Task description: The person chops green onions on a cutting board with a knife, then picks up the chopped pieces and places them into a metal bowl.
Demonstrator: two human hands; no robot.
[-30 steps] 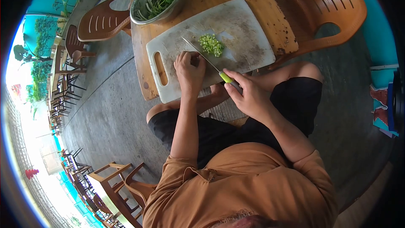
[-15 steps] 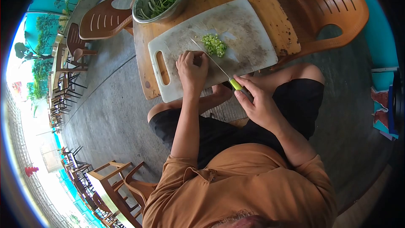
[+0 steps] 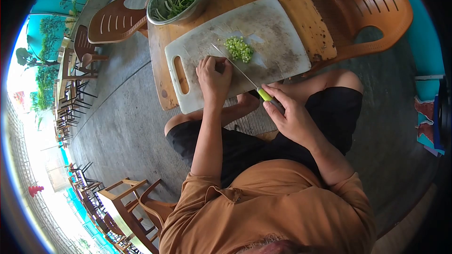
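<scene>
Standing at the left of the wooden table [image 3: 158, 59], a brown chair [image 3: 115, 22] is noted. A metal bowl [image 3: 194, 12], loaded with cut greens [image 3: 181, 3], is placed on the table's far left part, beyond the cutting board [image 3: 278, 30]. The board's slotted end is turned to the left.

Left hand [image 3: 214, 79]: set on the near part of the board, fingers curled, tips tucked toward the thumb. Whether anything is pinched there cannot be told; the fingertips are hidden.

Knife [image 3: 248, 79]: laid slantwise across the board, tip pointed far left, blade passed between the left hand and the chopped green pieces [image 3: 239, 49]. These are gathered in a loose heap near the middle of the board, just beyond the blade.

Right hand [image 3: 288, 114]: closed around the knife's green and grey handle, near the board's front edge.

Technique, as judged: the left fingertips should be tucked well back, with the knuckles used as a guide for the blade. Short, even strokes are advised, with the tip held low. The heap is best left clear of the blade's path so that piece size can be checked.
</scene>
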